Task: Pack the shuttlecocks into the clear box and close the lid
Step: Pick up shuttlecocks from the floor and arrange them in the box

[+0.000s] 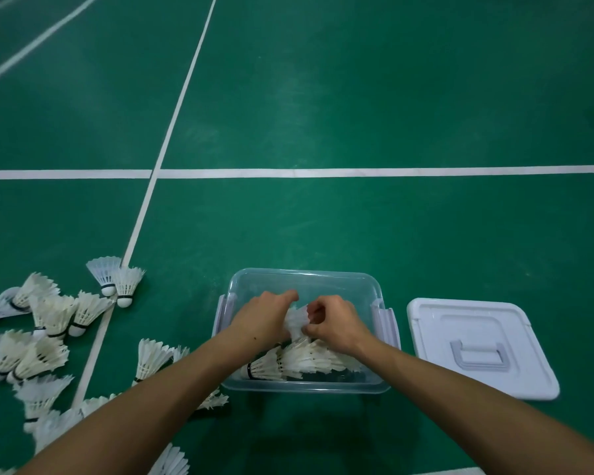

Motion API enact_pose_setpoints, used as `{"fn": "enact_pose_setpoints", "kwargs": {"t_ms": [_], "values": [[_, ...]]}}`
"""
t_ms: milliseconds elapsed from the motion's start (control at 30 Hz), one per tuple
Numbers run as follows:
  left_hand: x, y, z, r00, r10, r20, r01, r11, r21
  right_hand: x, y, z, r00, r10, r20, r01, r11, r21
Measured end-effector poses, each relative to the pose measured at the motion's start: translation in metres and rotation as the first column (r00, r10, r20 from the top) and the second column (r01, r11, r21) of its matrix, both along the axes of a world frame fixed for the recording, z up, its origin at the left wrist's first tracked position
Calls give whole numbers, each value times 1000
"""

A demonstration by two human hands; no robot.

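Over the clear box (pixel 306 282), both hands, left hand (pixel 263 318) and right hand (pixel 336 323), apparently pinch one shuttlecock (pixel 295 320); squeezing could crush its feathers.

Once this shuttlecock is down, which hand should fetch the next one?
Left, probably: the loose shuttlecocks lie on the left hand side of the clear box; the right hand has only the lid nearby.
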State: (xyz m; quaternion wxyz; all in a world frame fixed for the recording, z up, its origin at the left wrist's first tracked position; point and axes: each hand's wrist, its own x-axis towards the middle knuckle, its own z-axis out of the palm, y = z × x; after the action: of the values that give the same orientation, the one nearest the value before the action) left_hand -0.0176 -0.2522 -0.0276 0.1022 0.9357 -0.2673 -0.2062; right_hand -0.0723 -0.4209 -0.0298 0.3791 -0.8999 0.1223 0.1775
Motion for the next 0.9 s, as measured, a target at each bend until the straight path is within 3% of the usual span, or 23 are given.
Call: {"fn": "enact_pose_setpoints", "kwargs": {"t_ms": [133, 233, 333, 433, 600, 767, 900], "values": [[-7, 19, 42, 997, 56, 60, -41, 972, -230, -14, -7, 37, 988, 66, 137, -63, 998, -23], [-15, 42, 82, 990, 142, 22, -112, 859, -500, -19, -5, 72, 969, 134, 206, -140, 990, 17], [-24, 80, 109, 973, 229, -6, -187, 781, -596, -10, 14, 105, 942, 233, 241, -245, 969, 22], [-34, 138, 120, 946, 323, -15, -267, 754, -600, 5, 52, 132, 898, 365, 245, -378, 926, 7], [-64, 258, 112, 877, 480, -24, -432, 766, -477, 32, 142, 154, 765, 594, 251, -598, 799, -68], [-103, 335, 75, 830, 553, -71, -537, 761, -364, 39, 221, 129, 695, 662, 282, -683, 730, -30], [-119, 349, 37, 871, 483, -91, -484, 810, -332, 38, 247, 87, 685, 694, 221, -709, 705, -14]]}}
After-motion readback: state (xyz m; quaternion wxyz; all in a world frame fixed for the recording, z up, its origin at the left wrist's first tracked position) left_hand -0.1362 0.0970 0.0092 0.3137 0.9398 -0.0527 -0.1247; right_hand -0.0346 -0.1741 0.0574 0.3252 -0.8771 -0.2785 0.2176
